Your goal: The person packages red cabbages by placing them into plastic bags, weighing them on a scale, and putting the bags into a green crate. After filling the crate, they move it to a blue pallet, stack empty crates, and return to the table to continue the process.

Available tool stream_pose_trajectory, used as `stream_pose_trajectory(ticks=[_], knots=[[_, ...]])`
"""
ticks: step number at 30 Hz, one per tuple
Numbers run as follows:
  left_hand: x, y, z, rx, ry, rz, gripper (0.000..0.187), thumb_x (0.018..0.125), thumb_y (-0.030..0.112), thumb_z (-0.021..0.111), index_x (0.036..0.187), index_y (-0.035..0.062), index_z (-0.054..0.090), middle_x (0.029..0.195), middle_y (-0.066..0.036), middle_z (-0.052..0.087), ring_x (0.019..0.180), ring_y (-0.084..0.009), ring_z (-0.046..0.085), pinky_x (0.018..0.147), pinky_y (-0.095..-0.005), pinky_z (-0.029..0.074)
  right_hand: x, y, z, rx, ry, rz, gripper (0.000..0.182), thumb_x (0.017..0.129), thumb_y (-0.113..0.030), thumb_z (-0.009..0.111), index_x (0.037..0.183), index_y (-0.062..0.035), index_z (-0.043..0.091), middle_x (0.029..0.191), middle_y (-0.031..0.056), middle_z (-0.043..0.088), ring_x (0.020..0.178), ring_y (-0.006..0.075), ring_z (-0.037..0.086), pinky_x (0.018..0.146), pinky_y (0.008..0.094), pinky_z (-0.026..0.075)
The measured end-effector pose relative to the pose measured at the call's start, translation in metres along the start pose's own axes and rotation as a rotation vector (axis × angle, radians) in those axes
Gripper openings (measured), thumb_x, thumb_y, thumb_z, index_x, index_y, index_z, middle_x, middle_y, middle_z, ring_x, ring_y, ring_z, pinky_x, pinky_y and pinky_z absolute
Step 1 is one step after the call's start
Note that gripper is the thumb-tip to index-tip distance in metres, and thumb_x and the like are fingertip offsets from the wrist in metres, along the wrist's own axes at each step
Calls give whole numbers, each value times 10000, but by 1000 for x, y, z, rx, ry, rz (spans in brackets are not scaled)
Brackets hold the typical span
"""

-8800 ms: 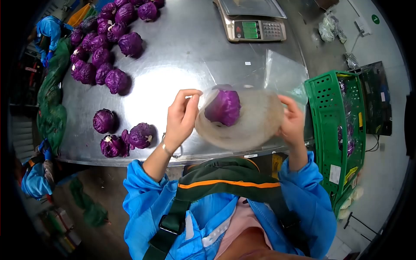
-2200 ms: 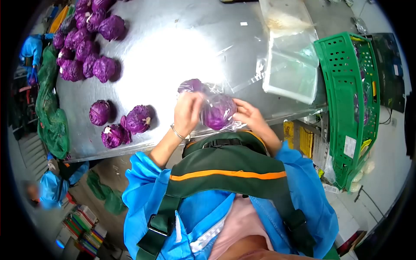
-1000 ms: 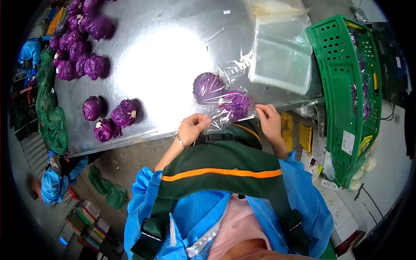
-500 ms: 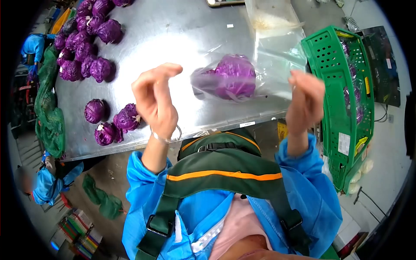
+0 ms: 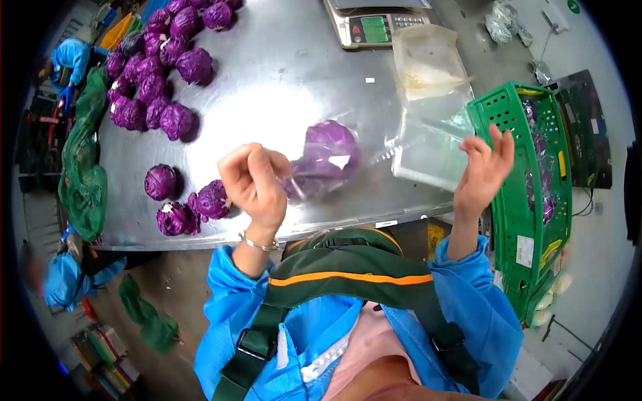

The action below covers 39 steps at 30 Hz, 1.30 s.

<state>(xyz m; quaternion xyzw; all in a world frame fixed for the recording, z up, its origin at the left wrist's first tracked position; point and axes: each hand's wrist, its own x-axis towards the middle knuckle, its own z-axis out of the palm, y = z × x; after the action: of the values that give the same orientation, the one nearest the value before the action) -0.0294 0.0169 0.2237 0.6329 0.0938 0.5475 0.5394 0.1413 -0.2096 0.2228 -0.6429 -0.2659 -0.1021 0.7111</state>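
Bagged cabbage point(image 5: 329, 152) pinched by left fingers point(image 5: 257, 175), right fingers point(image 5: 491, 150) spread beside green crate point(image 5: 525, 200).

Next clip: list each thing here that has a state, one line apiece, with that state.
Left hand: raised, fingers closed, pinching the bag.
Right hand: raised, fingers spread, holding nothing that shows.
Clear plastic bag with purple cabbage: held above the steel table, cabbage inside.
Digital scale: display lit green.
Green plastic crate: holds bagged cabbages.
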Motion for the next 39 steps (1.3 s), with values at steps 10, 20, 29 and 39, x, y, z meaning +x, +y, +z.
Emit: stream_pose_trajectory(ticks=[10, 20, 29, 39], knots=[[26, 21, -16, 51, -128, 191, 74, 953, 91, 414, 999, 34, 410, 626, -70, 517, 461, -96, 465, 420, -214, 373, 6, 81, 142, 598, -947, 544, 510, 836, -102, 601, 1300, -32, 401, 1285, 170, 454, 1210, 236, 422, 981, 400, 363], [6, -18, -65, 285, 295, -50, 102, 972, 138, 366, 976, 37, 381, 656, -65, 492, 510, -116, 508, 459, -239, 444, -25, 33, 127, 513, -237, 402, 169, 948, -150, 446, 971, -8, 535, 833, 83, 587, 788, 170, 602, 757, 305, 478], [-15, -81, -44, 185, 280, -62, 134, 971, 174, 393, 978, 40, 386, 679, -56, 498, 525, -115, 517, 536, -228, 438, -56, 74, 105, 150, -238, 311, 222, 928, -131, 455, 1122, -24, 457, 1017, 94, 576, 935, 172, 550, 806, 288, 446], [-13, -78, -24, 76, 54, -69, 107, 965, 133, 398, 988, 28, 391, 678, -60, 514, 602, -136, 548, 588, -254, 476, -81, 92, 100, 138, -40, 484, 217, 947, -166, 454, 1093, -18, 515, 906, 94, 623, 768, 149, 608, 743, 263, 483]])
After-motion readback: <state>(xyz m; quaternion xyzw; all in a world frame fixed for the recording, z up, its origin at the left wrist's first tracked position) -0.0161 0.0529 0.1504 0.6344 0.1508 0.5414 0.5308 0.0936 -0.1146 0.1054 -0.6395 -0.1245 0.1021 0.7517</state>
